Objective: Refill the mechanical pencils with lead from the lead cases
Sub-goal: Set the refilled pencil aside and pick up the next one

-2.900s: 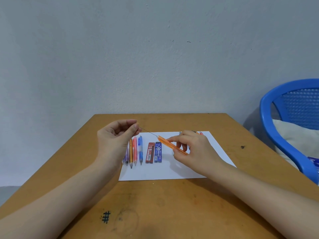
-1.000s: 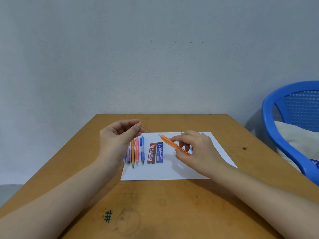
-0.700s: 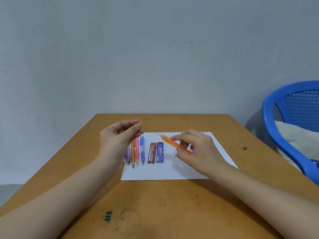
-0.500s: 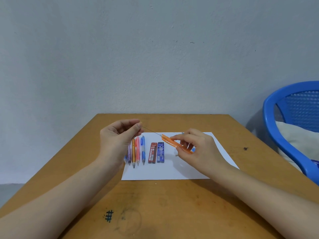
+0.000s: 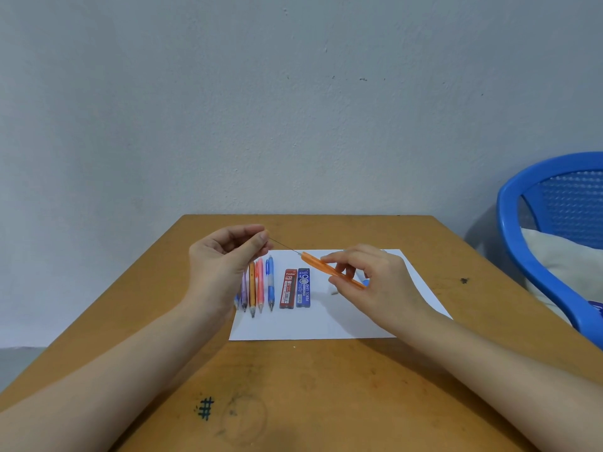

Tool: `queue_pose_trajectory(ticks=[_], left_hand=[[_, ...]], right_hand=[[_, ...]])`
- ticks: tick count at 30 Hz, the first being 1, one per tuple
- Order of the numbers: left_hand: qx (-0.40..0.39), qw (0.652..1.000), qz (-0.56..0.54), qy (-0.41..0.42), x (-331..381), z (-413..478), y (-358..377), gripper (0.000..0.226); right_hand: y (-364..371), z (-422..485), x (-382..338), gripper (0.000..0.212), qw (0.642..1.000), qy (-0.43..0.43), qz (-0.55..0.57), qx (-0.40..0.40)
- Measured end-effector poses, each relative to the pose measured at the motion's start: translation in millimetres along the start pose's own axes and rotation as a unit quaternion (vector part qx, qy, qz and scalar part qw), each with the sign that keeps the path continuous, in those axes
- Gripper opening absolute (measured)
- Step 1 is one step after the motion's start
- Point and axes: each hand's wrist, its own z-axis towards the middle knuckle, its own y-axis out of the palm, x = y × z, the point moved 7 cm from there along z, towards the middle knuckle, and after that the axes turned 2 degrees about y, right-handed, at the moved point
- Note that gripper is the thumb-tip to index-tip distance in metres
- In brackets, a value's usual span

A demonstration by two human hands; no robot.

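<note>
My left hand (image 5: 225, 259) pinches a thin lead (image 5: 284, 245) between thumb and forefinger. The lead's far end sits at the open top of an orange mechanical pencil (image 5: 321, 264), which my right hand (image 5: 368, 282) grips tilted above the white paper (image 5: 326, 324). Several more pencils lie in a row on the paper, among them an orange one (image 5: 252, 287), a pink one (image 5: 260, 283) and a blue one (image 5: 270, 282); my left hand partly hides the row. A red lead case (image 5: 288, 288) and a blue lead case (image 5: 303, 287) lie side by side to their right.
The paper lies on a brown wooden table (image 5: 310, 396) against a grey wall. A blue plastic chair (image 5: 551, 236) with a pale cushion stands at the right. Something small and blue (image 5: 365, 282) shows under my right hand. A hash mark (image 5: 205, 407) is inked near the table's front.
Little has moved. The lead stays between my left fingers and the pencil's top. My right fingers have shifted slightly on the orange pencil.
</note>
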Motion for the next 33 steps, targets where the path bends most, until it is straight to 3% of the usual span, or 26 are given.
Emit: queue_pose_trajectory(ticks=[16,27,33], left_hand=[[-0.089,0.984,0.125,0.088,6,-10,18,0.014],[-0.124,0.985,0.082,0.085,1,-20,30,0.037],[-0.11,0.986,0.044,0.115,2,-30,33,0.033]], right_hand=[[11,-3,0,0.027,0.992,0.051,0.103,-0.051],[6,-7,-3,0.031,0.972,0.102,0.211,-0.012],[13,-10,-10,0.046,0.944,0.113,0.307,-0.043]])
